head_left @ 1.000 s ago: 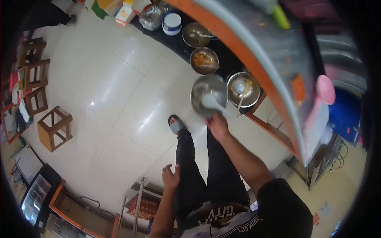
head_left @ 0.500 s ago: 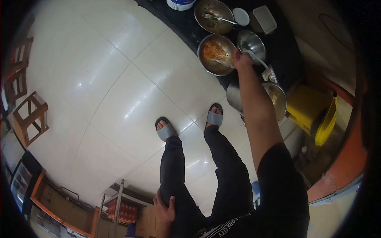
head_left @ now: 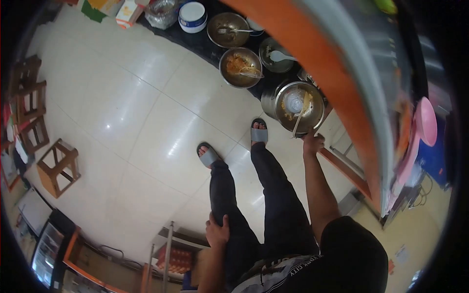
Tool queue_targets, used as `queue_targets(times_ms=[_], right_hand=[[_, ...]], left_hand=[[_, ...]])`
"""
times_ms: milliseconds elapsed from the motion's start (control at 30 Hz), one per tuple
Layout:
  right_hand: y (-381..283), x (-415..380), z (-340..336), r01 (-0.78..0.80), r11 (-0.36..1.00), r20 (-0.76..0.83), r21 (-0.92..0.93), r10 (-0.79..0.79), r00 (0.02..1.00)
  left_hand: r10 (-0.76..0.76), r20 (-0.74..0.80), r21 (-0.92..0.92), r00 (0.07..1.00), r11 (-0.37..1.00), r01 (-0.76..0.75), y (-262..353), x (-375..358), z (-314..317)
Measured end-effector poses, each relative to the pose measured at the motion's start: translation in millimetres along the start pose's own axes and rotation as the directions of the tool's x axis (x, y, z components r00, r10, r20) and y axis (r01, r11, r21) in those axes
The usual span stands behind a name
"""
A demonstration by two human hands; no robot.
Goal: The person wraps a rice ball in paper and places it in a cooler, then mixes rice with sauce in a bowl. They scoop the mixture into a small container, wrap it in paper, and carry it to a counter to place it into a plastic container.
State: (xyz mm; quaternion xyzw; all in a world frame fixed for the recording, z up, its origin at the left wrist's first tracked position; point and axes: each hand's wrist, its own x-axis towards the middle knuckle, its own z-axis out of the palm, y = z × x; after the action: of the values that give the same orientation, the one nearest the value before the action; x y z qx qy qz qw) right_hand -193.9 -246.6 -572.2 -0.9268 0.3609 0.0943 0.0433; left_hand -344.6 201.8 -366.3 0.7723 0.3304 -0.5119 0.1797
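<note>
My right hand (head_left: 313, 143) is just below the near rim of a large metal pot (head_left: 318, 110), nothing visible in it, one finger pointing toward the rim and the others loosely curled. Inside the pot are yellowish food remains, a clear round item (head_left: 294, 101) and a long pale-handled utensil (head_left: 299, 119). Beyond it sits a metal bowl (head_left: 222, 75) of orange-red food, with a clear utensil (head_left: 251, 72) lying across its side. Beside that bowl, another metal bowl (head_left: 266, 47) holds a white rice paddle (head_left: 282, 56). My left hand (head_left: 217, 232) rests on my left thigh, fingers spread.
A further metal bowl (head_left: 215, 31) with a fork and a white-and-blue tub (head_left: 193, 17) stand on the black-covered surface. An orange-edged counter (head_left: 312, 44) juts in from the upper right. Wooden stools (head_left: 59, 168) stand on the tiled floor at left.
My right hand has moved from above the orange-food bowl back toward me, to the pot's near rim. The view has shifted, bringing in the orange-edged counter. My left hand stays on my thigh.
</note>
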Motion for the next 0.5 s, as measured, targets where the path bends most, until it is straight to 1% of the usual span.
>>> queue_targets(times_ms=[33, 67, 100, 133, 167, 200, 233, 267, 300, 400, 433, 467, 500], right_hand=[[21, 4, 25, 0.052, 0.997, 0.169, -0.062, -0.041, 0.985], [40, 9, 54, 0.165, 0.981, 0.293, -0.099, -0.130, 0.947], [48, 14, 82, 0.248, 0.966, 0.317, -0.074, -0.213, 0.924], [27, 11, 76, 0.030, 0.994, 0.283, 0.103, -0.058, 0.957], [4, 8, 70, -0.169, 0.940, 0.241, 0.296, 0.098, 0.965], [0, 9, 75, -0.171, 0.875, 0.060, 0.453, 0.161, 0.985], [-9, 9, 75, -0.106, 0.800, -0.124, 0.591, 0.219, 0.968], [-9, 5, 66, -0.017, 0.851, -0.219, 0.525, 0.154, 0.963], [-21, -2, 41, 0.066, 0.892, -0.306, 0.448, 0.084, 0.948], [-56, -46, -62, 0.121, 0.887, -0.193, 0.445, -0.036, 0.980], [-64, -67, -100, 0.036, 0.833, -0.026, 0.551, -0.026, 0.999], [-73, -89, -149, -0.075, 0.833, 0.200, 0.548, -0.043, 0.979], [-78, -112, -176, -0.130, 0.794, 0.278, 0.594, -0.051, 0.959]], left_hand=[[0.007, -0.012, 0.006, 1.000, 1.000, -0.007, -5, -1, 4], [0.014, -0.021, 0.007, 1.000, 1.000, -0.014, -7, -3, 4], [0.022, -0.021, 0.010, 1.000, 1.000, -0.021, -8, -6, -1], [0.019, -0.026, 0.017, 0.999, 1.000, -0.019, -11, -8, -4], [0.022, -0.030, 0.027, 0.999, 0.999, -0.021, -15, -7, -5], [0.032, -0.032, 0.042, 0.999, 0.999, -0.031, -18, -6, -6], [0.060, -0.051, 0.032, 0.997, 0.998, -0.059, -25, -4, -5], [0.089, -0.069, 0.026, 0.994, 0.996, -0.087, -32, -2, -5], [0.116, -0.088, 0.021, 0.989, 0.993, -0.115, -42, -3, -6], [0.270, -0.229, -0.081, 0.935, 0.952, -0.295, -54, -3, -17], [0.325, -0.244, -0.072, 0.914, 0.933, -0.352, -42, -17, -33], [0.399, -0.242, -0.208, 0.884, 0.869, -0.449, -25, -28, -48], [0.470, -0.243, -0.338, 0.849, 0.779, -0.528, -5, -42, -64]])
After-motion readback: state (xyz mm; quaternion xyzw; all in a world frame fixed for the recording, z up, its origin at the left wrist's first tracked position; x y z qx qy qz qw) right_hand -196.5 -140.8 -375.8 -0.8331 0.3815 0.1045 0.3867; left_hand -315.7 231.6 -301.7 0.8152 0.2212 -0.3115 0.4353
